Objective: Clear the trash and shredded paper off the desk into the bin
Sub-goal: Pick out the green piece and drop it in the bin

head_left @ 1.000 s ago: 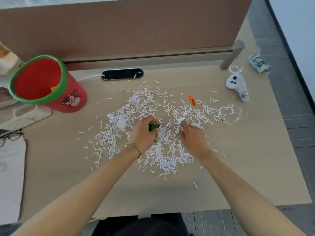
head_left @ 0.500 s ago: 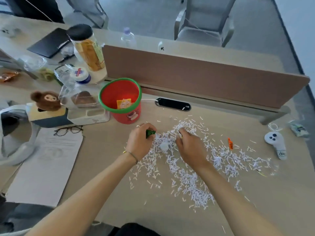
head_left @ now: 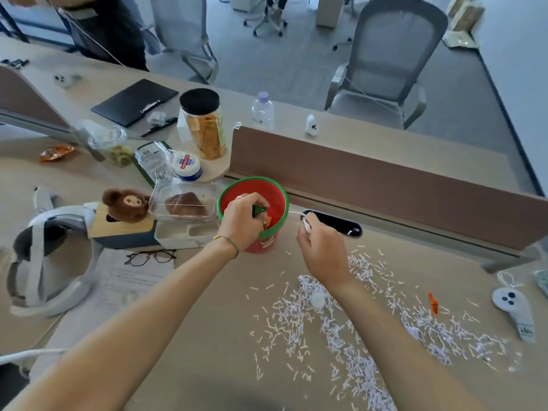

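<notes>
The red round plastic bin with a green rim stands on the pale wooden desk, at about 11 o'clock from the scattered white shredded paper. A printed label shows on the bin's front, but its writing is too blurred to read. The left hand hangs over the bin's mouth, fingers curled round a small green piece of trash. The right hand is raised just at 3 o'clock of the bin, its fingertips pinching a small white scrap. A white fluffy ball lies among the shreds, and a small orange scrap lies at their 2 o'clock edge. Further at 3 o'clock rests a white handheld controller with handwritten marks that I cannot read. At 9 o'clock of the bin, black-framed glasses lie on a printed sheet.
</notes>
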The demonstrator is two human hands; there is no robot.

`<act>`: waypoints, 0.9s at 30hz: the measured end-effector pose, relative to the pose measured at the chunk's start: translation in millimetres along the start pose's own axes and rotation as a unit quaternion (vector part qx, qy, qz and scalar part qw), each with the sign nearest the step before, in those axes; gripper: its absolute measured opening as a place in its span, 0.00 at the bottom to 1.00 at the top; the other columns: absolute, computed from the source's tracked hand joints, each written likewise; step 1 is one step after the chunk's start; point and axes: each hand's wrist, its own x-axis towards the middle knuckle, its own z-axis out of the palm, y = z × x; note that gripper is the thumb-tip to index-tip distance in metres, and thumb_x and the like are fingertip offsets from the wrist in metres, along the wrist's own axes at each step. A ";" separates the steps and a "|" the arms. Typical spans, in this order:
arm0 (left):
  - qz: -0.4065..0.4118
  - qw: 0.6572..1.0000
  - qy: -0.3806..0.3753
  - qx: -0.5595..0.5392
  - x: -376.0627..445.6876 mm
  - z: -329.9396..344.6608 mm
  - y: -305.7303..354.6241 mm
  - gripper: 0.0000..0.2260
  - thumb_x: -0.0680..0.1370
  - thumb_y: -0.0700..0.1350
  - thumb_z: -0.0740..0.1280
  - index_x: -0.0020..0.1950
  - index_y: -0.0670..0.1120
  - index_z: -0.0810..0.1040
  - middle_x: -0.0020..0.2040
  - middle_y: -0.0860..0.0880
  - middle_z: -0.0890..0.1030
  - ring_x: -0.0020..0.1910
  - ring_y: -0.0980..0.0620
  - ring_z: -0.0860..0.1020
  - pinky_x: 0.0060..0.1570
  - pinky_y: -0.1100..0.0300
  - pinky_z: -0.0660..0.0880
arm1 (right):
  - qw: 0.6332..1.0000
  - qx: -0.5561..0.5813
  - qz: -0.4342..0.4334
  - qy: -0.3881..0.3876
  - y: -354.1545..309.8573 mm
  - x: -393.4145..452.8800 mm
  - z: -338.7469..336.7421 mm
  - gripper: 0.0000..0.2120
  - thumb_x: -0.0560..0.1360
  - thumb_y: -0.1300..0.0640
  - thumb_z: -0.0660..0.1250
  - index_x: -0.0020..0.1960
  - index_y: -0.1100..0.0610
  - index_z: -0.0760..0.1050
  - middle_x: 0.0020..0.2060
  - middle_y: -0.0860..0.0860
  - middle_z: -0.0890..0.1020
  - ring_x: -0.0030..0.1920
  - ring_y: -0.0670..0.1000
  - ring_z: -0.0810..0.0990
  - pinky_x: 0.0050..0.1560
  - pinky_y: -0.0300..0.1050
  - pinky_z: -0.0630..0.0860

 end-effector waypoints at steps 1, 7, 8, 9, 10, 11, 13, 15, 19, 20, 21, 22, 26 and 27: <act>-0.006 1.000 -0.007 0.002 6.9 -0.9 -4.1 0.09 0.74 0.37 0.71 0.50 0.48 0.82 0.47 0.52 0.82 0.47 0.53 0.78 0.46 0.65 0.72 | 1.000 0.000 0.003 0.003 -4.6 5.8 2.2 0.11 0.82 0.57 0.59 0.41 0.56 0.65 0.25 0.44 0.65 0.24 0.49 0.66 0.27 0.46 0.55; -0.021 0.999 -0.027 0.021 40.7 0.7 -28.1 0.08 0.76 0.39 0.70 0.52 0.50 0.82 0.50 0.53 0.82 0.47 0.53 0.79 0.47 0.62 0.72 | 1.000 -0.016 0.008 0.000 -22.1 35.1 22.8 0.05 0.82 0.59 0.61 0.46 0.56 0.71 0.26 0.47 0.72 0.26 0.51 0.70 0.27 0.44 0.57; -0.019 0.999 -0.030 0.023 46.1 1.9 -30.8 0.08 0.77 0.39 0.69 0.52 0.50 0.82 0.49 0.54 0.82 0.46 0.53 0.79 0.47 0.61 0.73 | 1.000 -0.012 0.011 0.000 -22.9 39.5 28.3 0.06 0.82 0.58 0.60 0.45 0.54 0.69 0.26 0.47 0.72 0.26 0.51 0.70 0.27 0.45 0.58; -0.017 0.999 -0.033 0.025 51.8 3.6 -33.6 0.07 0.77 0.40 0.69 0.52 0.50 0.81 0.48 0.54 0.82 0.46 0.53 0.79 0.47 0.60 0.74 | 1.000 -0.007 0.016 0.001 -22.9 44.0 33.6 0.07 0.82 0.58 0.60 0.45 0.54 0.68 0.26 0.47 0.71 0.25 0.51 0.69 0.26 0.46 0.60; -0.018 0.999 -0.036 0.026 55.9 4.8 -36.5 0.07 0.77 0.40 0.69 0.51 0.51 0.81 0.48 0.54 0.83 0.45 0.53 0.79 0.47 0.59 0.75 | 1.000 -0.001 0.021 0.000 -22.7 47.6 38.5 0.07 0.82 0.58 0.60 0.45 0.55 0.69 0.25 0.46 0.70 0.25 0.52 0.69 0.26 0.48 0.62; -0.023 0.999 -0.040 0.028 60.3 6.7 -39.8 0.07 0.77 0.40 0.68 0.51 0.51 0.82 0.48 0.55 0.83 0.45 0.53 0.79 0.47 0.58 0.75 | 1.000 0.004 0.025 0.000 -21.0 51.5 43.6 0.06 0.81 0.58 0.60 0.46 0.56 0.70 0.25 0.46 0.69 0.25 0.52 0.69 0.27 0.49 0.64; -0.043 0.997 -0.055 0.032 66.7 10.3 -47.2 0.07 0.77 0.40 0.67 0.51 0.50 0.82 0.49 0.54 0.83 0.46 0.54 0.79 0.46 0.60 0.73 | 0.999 0.007 0.031 0.000 -17.5 57.8 52.4 0.05 0.81 0.59 0.61 0.47 0.58 0.72 0.24 0.45 0.67 0.25 0.50 0.67 0.27 0.48 0.62; -0.060 0.995 -0.077 0.037 69.1 12.4 -53.4 0.08 0.77 0.39 0.67 0.51 0.50 0.82 0.49 0.53 0.83 0.47 0.52 0.79 0.45 0.61 0.70 | 0.999 0.013 0.044 -0.002 -14.0 62.6 58.3 0.06 0.80 0.60 0.61 0.44 0.56 0.69 0.24 0.43 0.65 0.24 0.46 0.64 0.28 0.47 0.58; -0.052 0.991 -0.118 0.041 69.0 5.2 -63.2 0.11 0.77 0.41 0.68 0.57 0.52 0.80 0.53 0.52 0.84 0.51 0.50 0.80 0.50 0.58 0.74 | 0.997 0.019 0.078 -0.010 -10.6 76.8 69.4 0.07 0.80 0.60 0.62 0.43 0.57 0.68 0.23 0.44 0.64 0.24 0.46 0.63 0.28 0.48 0.57; -0.040 0.992 -0.111 0.038 68.0 1.5 -63.9 0.13 0.76 0.40 0.67 0.60 0.51 0.80 0.55 0.53 0.83 0.54 0.51 0.80 0.54 0.57 0.76 | 0.997 0.014 0.080 -0.013 -11.9 81.6 71.2 0.08 0.79 0.60 0.62 0.42 0.56 0.66 0.23 0.44 0.63 0.24 0.47 0.63 0.28 0.48 0.58; -0.028 0.994 -0.099 0.033 67.7 -2.3 -65.4 0.15 0.76 0.39 0.67 0.61 0.52 0.79 0.57 0.53 0.83 0.56 0.51 0.80 0.58 0.55 0.76 | 0.997 0.011 0.081 -0.015 -14.1 87.6 73.8 0.10 0.79 0.60 0.62 0.40 0.56 0.65 0.23 0.45 0.63 0.25 0.49 0.64 0.28 0.49 0.58; -0.017 0.996 -0.088 0.027 67.1 -6.2 -66.2 0.16 0.76 0.38 0.66 0.61 0.52 0.79 0.58 0.54 0.83 0.57 0.51 0.80 0.60 0.54 0.76 | 0.996 0.008 0.083 -0.020 -16.8 93.9 76.4 0.12 0.79 0.60 0.62 0.39 0.56 0.63 0.23 0.46 0.64 0.26 0.52 0.65 0.29 0.52 0.60; -0.004 0.997 -0.067 0.024 65.7 -19.1 -71.2 0.16 0.75 0.38 0.65 0.60 0.52 0.80 0.56 0.53 0.83 0.57 0.51 0.80 0.60 0.52 0.77 | 0.993 -0.024 0.087 -0.080 -24.6 117.4 92.5 0.16 0.77 0.59 0.61 0.35 0.53 0.57 0.26 0.48 0.64 0.28 0.52 0.64 0.30 0.52 0.58; -0.007 0.998 -0.062 0.023 65.3 -21.2 -72.5 0.16 0.75 0.38 0.65 0.60 0.52 0.80 0.56 0.53 0.83 0.56 0.51 0.80 0.59 0.51 0.77 | 0.990 -0.039 0.088 -0.101 -24.6 121.6 97.0 0.16 0.77 0.58 0.61 0.35 0.52 0.57 0.27 0.48 0.65 0.28 0.51 0.64 0.30 0.50 0.56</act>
